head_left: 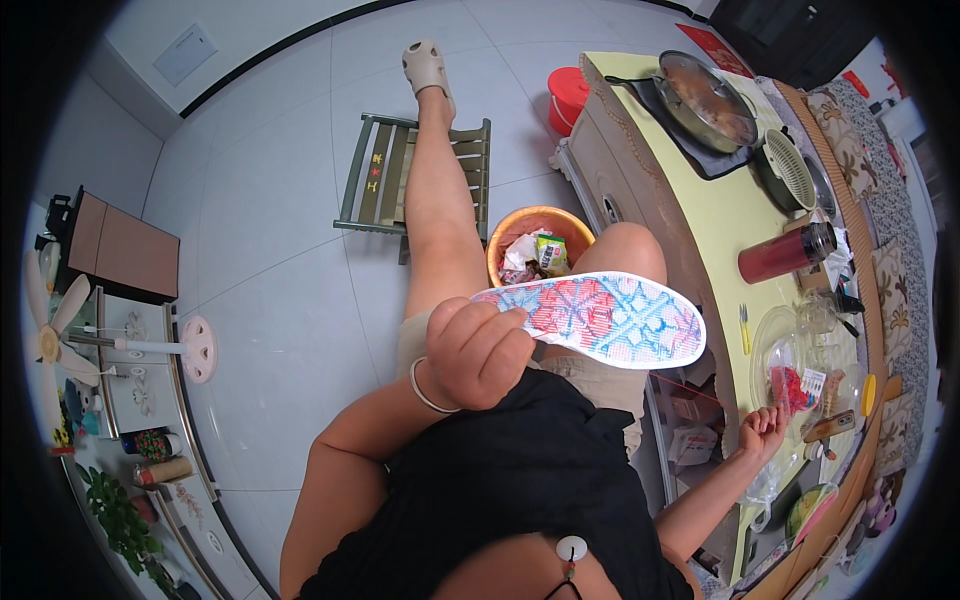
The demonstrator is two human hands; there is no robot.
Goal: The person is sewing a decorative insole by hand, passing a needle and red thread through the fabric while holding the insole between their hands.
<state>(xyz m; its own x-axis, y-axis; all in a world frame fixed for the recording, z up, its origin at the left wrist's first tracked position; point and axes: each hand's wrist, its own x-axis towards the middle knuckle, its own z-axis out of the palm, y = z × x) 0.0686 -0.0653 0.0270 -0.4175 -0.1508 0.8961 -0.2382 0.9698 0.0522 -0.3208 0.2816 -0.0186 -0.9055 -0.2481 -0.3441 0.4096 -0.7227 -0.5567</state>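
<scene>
In front of my lap, my left hand [480, 350] grips the heel end of an insole [620, 320], its fingers curled over the edge. The insole is white with a red and blue stitched pattern. A thin red thread [690, 388] runs from beneath it toward my right hand [763, 432], which is stretched far out to the right over the table with the fingers pinched together. Any needle at the fingertips is too small to make out. Just beyond that hand lies a bundle of red yarn [795, 388] in clear plastic.
The yellow-topped table [690, 225] on the right bears a lidded pan [705, 100], a red thermos [785, 252], a yellow fork [744, 328] and a phone [830, 426]. A wastebasket [510, 225] stands by my knee. Ahead is a slatted stool [375, 175]; a white fan [50, 340] stands left.
</scene>
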